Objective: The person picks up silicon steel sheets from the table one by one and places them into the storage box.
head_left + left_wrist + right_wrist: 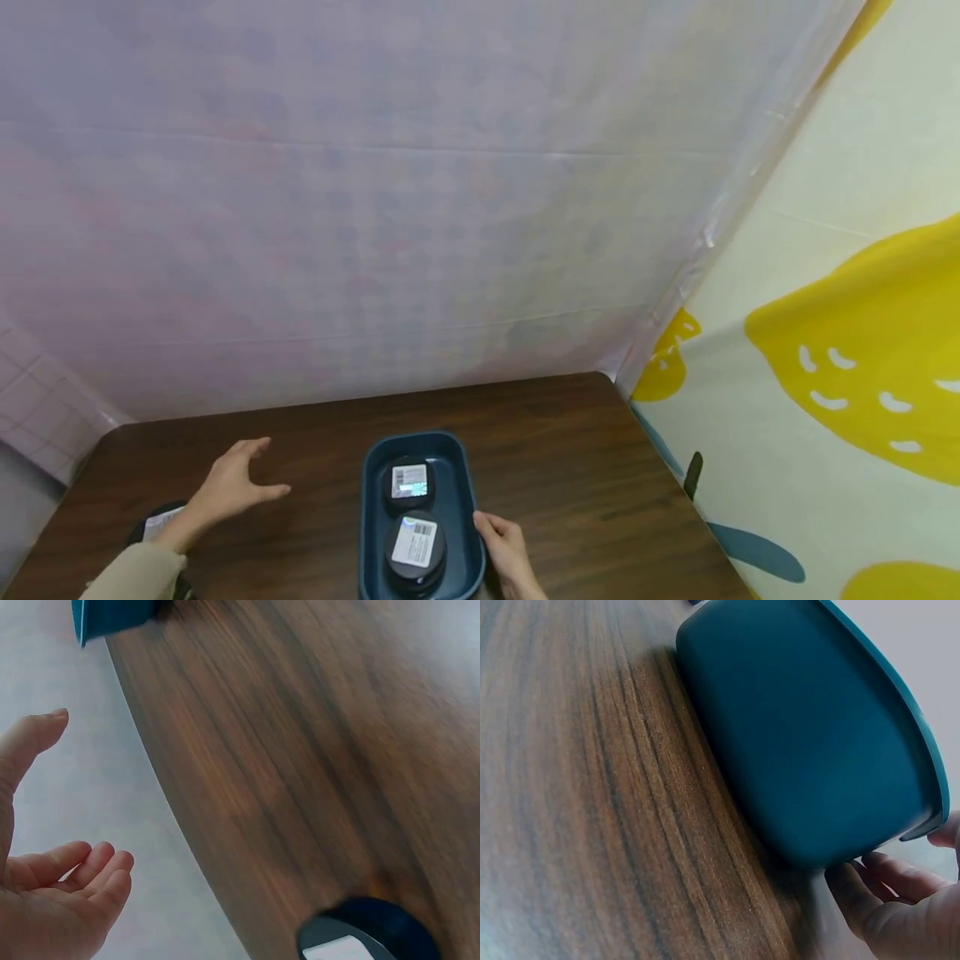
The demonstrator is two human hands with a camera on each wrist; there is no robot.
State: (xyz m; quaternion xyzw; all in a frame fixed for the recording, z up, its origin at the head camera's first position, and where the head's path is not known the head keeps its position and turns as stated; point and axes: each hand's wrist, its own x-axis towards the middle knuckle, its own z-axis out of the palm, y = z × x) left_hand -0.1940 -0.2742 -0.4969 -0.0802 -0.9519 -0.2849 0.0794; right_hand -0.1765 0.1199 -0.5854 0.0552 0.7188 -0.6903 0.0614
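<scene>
A dark blue rectangular bin with rounded corners is on the wooden table. Inside lie round black containers with white labels, a farther one and a nearer one. My right hand grips the bin's right side near its front corner; in the right wrist view its fingers lie under the teal-looking wall, thumb at the rim. My left hand is held over the table left of the bin, thumb and fingers spread apart around nothing. Partly hidden behind that wrist is another labelled black container.
The brown wooden table ends at a pale patterned wall covering along the back. To the right hangs a white sheet with yellow lemon shapes, close to the table's right edge.
</scene>
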